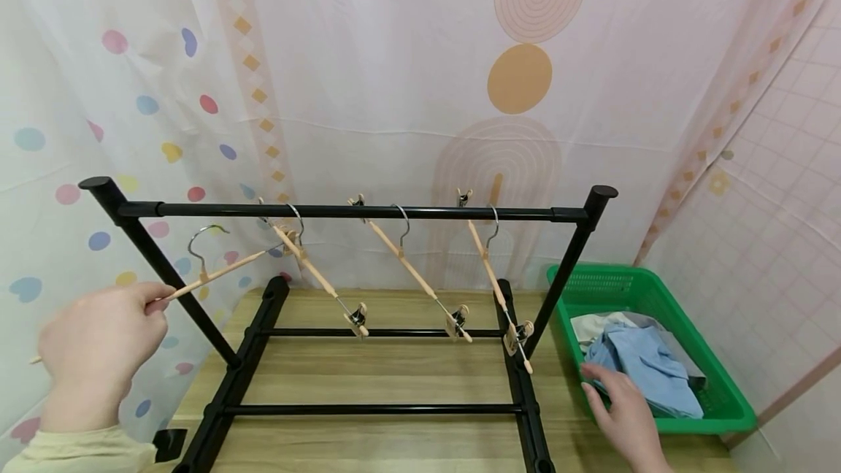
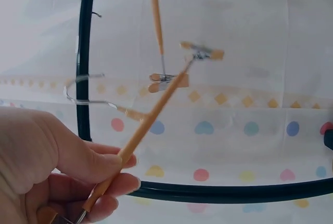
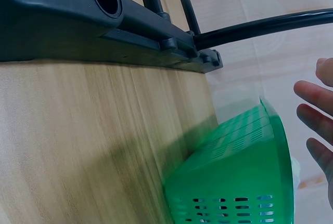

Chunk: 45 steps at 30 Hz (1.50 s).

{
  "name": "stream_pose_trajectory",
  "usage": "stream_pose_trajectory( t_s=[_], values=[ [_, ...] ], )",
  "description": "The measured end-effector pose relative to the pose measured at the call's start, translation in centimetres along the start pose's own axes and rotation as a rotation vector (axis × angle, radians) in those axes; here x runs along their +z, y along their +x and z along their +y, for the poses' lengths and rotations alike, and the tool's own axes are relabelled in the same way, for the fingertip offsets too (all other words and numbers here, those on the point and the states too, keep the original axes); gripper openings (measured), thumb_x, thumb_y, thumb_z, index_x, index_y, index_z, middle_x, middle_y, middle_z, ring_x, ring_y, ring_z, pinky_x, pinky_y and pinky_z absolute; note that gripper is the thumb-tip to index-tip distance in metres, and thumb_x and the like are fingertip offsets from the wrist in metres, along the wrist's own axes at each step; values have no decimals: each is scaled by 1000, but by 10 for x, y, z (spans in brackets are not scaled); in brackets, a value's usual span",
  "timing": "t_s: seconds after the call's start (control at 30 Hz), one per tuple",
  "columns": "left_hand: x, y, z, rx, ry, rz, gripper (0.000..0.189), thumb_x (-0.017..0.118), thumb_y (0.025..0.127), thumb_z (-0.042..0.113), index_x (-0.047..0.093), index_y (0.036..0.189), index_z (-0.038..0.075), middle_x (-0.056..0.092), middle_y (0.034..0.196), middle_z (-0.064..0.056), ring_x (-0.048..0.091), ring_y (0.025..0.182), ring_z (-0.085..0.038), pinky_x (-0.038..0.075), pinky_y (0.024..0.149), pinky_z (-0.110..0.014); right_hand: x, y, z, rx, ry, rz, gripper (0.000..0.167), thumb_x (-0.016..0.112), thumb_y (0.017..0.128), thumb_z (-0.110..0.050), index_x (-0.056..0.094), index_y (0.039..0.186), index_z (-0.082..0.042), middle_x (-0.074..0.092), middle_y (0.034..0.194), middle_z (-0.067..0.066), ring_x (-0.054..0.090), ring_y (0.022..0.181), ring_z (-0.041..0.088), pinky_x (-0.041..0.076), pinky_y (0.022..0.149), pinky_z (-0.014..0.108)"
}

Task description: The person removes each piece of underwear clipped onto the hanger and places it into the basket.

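In the head view my left hand [image 1: 101, 345] grips one end of a wooden clip hanger [image 1: 220, 274], which slants up to the right. Thumb and fingers close round its bar in the left wrist view, where a metal clip with wooden pads shows at the far end. Its hook overlaps the black rail in that view; I cannot tell whether they touch. Three more clip hangers, a left one [image 1: 315, 272], a middle one [image 1: 410, 268] and a right one [image 1: 489, 268], hang from the rail. My right hand [image 1: 624, 414], fingers spread, is by the green basket [image 1: 729, 400].
A black rack [image 1: 420, 212] stands on the wood-grain table [image 1: 368, 378]. Light blue folded cloth [image 1: 640, 360] and grey-white cloth [image 1: 594, 327] lie inside the basket at the right. Behind hangs a patterned curtain [image 1: 368, 79].
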<state>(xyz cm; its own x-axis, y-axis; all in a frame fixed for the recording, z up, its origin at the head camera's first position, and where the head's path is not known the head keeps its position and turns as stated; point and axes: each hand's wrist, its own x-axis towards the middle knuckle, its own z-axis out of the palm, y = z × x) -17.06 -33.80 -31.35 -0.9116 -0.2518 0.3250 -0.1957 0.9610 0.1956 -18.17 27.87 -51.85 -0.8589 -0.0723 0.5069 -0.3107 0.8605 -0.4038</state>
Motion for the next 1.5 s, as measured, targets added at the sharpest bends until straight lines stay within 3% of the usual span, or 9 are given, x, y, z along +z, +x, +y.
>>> stream_pose_trajectory(
  t_s=[0.1,0.23,0.47,0.73,0.97,1.1,1.17,1.5],
  values=[
    [3,1,-4,-17,-1,-30,31,54,87,12,70,113,7,68,88,-22,57,64,-38,35,43,-48,0,-1,0,2,-2,0,28,74,86,-2,69,114,-4,71,100,7,64,95,32,51,77,54],
    [2,2,-7,-89,3,-70,35,49,89,13,66,119,5,66,84,-22,54,59,-35,34,44,-51,0,-2,0,1,-5,8,28,75,85,-1,70,113,-4,71,100,6,64,94,31,51,77,53],
    [-10,2,-3,-137,-9,-41,36,46,92,14,63,122,5,63,80,-22,53,60,-37,34,46,-52,0,-3,1,-11,-5,25,30,75,84,1,70,113,-4,72,100,5,64,94,29,51,76,52],
    [-11,3,-5,-111,-13,-11,34,49,92,14,65,120,5,63,77,-19,52,60,-36,35,45,-50,1,-4,1,-20,-9,29,30,76,83,1,70,112,-3,71,99,5,64,92,28,51,76,51],
    [-16,3,-9,-39,-61,33,28,51,94,12,65,115,-2,64,77,-17,49,57,-28,33,49,-43,3,-5,2,-4,0,8,29,74,86,-2,70,114,-4,71,100,4,64,95,29,51,77,51],
    [-19,6,-7,-58,-66,30,29,52,95,12,65,117,-2,66,86,-21,52,60,-30,35,50,-44,3,-5,1,1,1,7,28,74,86,-2,70,114,-4,71,101,5,64,95,29,51,77,52],
    [-20,9,-5,-69,-57,11,30,52,95,14,64,119,-2,66,98,-26,54,62,-32,36,48,-46,4,-4,1,1,0,7,28,74,86,-2,70,113,-5,71,101,5,64,95,30,51,78,52],
    [-11,15,7,-52,-61,3,34,51,95,18,64,121,1,66,93,-25,54,62,-34,36,43,-45,16,0,-9,-54,-13,11,30,77,83,-3,70,112,-7,71,101,5,65,94,28,51,80,51]
  ],
)
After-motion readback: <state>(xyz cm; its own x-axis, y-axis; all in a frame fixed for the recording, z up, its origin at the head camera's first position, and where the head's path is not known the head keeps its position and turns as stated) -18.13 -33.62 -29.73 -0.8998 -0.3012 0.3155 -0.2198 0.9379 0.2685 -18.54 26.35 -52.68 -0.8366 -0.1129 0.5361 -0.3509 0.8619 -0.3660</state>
